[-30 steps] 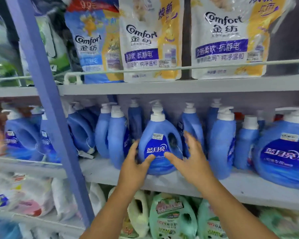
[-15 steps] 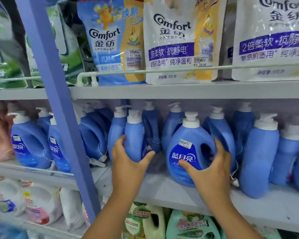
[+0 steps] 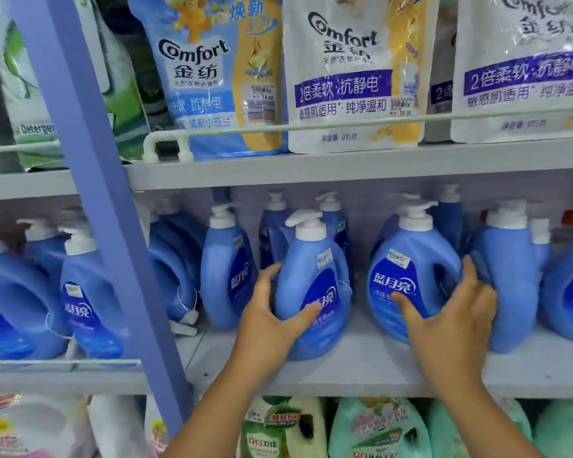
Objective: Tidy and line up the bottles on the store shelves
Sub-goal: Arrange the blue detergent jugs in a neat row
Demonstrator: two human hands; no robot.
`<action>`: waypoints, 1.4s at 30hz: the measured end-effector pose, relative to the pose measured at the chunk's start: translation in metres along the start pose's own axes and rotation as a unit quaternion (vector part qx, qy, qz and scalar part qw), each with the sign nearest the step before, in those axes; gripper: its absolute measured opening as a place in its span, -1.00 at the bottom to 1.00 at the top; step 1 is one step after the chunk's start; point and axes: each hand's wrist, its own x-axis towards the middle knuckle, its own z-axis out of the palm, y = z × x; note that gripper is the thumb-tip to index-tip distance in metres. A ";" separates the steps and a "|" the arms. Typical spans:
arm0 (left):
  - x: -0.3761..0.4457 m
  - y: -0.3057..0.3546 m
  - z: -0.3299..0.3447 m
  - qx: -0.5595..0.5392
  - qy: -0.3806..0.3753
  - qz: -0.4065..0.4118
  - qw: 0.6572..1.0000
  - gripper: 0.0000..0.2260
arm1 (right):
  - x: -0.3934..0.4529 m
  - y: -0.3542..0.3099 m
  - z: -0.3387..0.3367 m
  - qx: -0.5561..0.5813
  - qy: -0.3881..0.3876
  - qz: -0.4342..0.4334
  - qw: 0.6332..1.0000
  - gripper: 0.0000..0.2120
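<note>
Blue pump bottles fill the middle shelf (image 3: 361,368), each hand on a different one. Left hand (image 3: 272,317) grips the bottle turned partly sideways (image 3: 311,292): thumb across the lower label, fingers wrapped round its left flank. That one stands near the shelf's front edge, label angled off to the right. Right hand (image 3: 450,322) holds the front-facing bottle (image 3: 407,279) just beside it: thumb on the label, fingers curled round the handle side, squeezed in next to the tall bottle on the right (image 3: 510,285). A gap separates the two held bottles.

Judgement: mid-alignment, left bottle wants rotating to face front.

Risks:
- left bottle sits close to the lip; twisting it while pulling could drag the base over the edge and drop it onto the green jugs below (image 3: 377,431)
- pump heads are top-heavy and stick out sideways; rotating could snag the nozzle on the neighbouring bottle (image 3: 225,272) or the back row and tip one
- right fingers are wedged against the tall bottle; shoving rightward likely knocks it into the next bottle along
- bottles left of the purple upright (image 3: 93,200) and just past it already lean or lie over, so a bump may cascade

Comfort refill pouches (image 3: 354,71) above sit behind a rail, not at risk
</note>
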 end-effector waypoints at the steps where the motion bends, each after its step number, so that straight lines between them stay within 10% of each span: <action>1: 0.004 -0.003 0.001 -0.012 -0.023 -0.004 1.000 -0.46 | 0.000 -0.002 -0.001 -0.006 -0.003 0.010 1.000 0.09; 7: 0.020 -0.020 -0.004 -0.083 -0.139 -0.024 0.986 -0.51 | -0.023 -0.057 -0.017 0.042 0.039 -0.047 0.997 -0.16; 12: 0.023 -0.012 -0.039 0.143 0.196 0.175 0.954 -0.63 | -0.008 -0.130 -0.004 0.147 -0.194 -0.075 0.967 -0.09; 16: 0.041 -0.010 -0.052 0.137 0.264 0.063 0.953 -0.40 | 0.019 -0.144 0.017 0.113 -0.309 -0.043 0.943 -0.25; 21: 0.050 -0.036 -0.058 0.105 0.251 -0.069 0.960 -0.36 | 0.014 -0.138 0.004 0.059 -0.244 -0.052 0.967 -0.29; 42: 0.032 -0.012 -0.009 -0.079 -0.174 -0.046 0.981 -0.53 | 0.010 -0.102 -0.042 0.025 -0.132 -0.085 0.987 -0.41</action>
